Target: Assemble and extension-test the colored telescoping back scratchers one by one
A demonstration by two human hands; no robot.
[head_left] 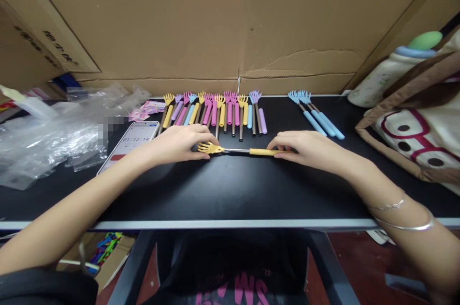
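A yellow back scratcher (237, 150) with a thin metal rod lies across the black table (230, 194), its claw end pointing left. My left hand (179, 144) is closed on the yellow claw end. My right hand (309, 147) is closed on the yellow handle. Behind them a row of several yellow, pink, purple and blue back scratchers (215, 112) lies side by side. Two blue back scratchers (316, 115) lie apart at the back right.
A phone (130, 144) showing a timer lies left of my left hand. Crumpled clear plastic bags (50, 132) cover the table's left. A cardboard wall (230, 22) stands behind. A patterned tote bag (417, 123) sits at the right.
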